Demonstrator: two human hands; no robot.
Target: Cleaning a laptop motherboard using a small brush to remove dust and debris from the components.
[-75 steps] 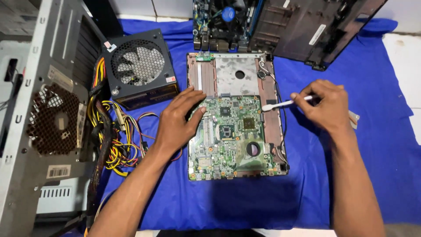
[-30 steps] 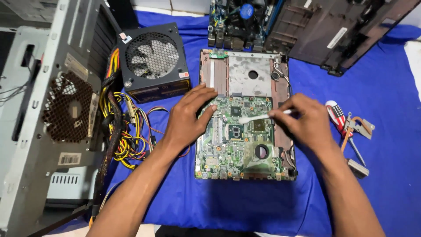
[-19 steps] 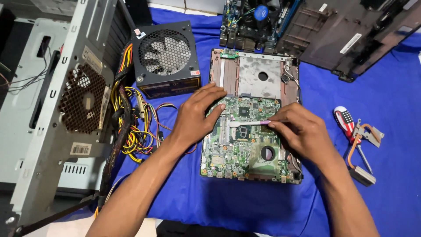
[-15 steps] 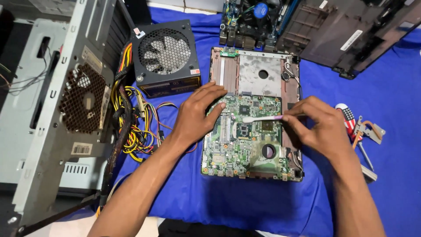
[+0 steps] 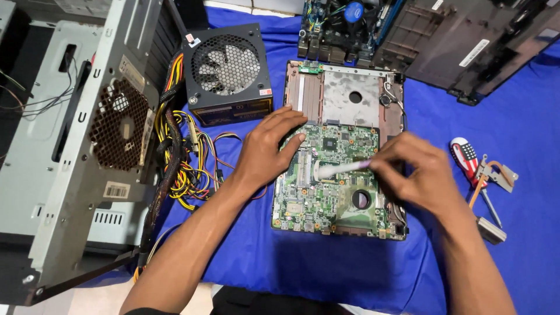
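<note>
- Blue cloth (image 5: 326,268) covers the work surface, seen from above by the person working.
- A green laptop circuit board (image 5: 335,186) lies in the middle of the cloth, seated in a brown laptop base (image 5: 350,93) whose bare grey far half shows.
- The left hand (image 5: 271,149) rests flat on the board's left edge, fingers spread and released, fingertips touching the board near its far left corner.
- The right hand (image 5: 417,172) sits over the board's right side, its fingers pinched around the handle of a small white brush (image 5: 338,170).
- The brush lies almost level, its head pointing left and touching the middle of the board. It looks blurred.
- A black power supply (image 5: 227,73) with a round fan grille sits far left of the board, trailing yellow, red and black cables (image 5: 184,169).
- A grey open computer case (image 5: 76,151) lies on its side at the left edge.
- A second circuit board (image 5: 341,26) and a dark laptop cover (image 5: 466,44) lie at the far side.
- A screwdriver (image 5: 469,163) with a red, white and blue handle and a copper heat pipe part (image 5: 493,175) lie right of the hand.
</note>
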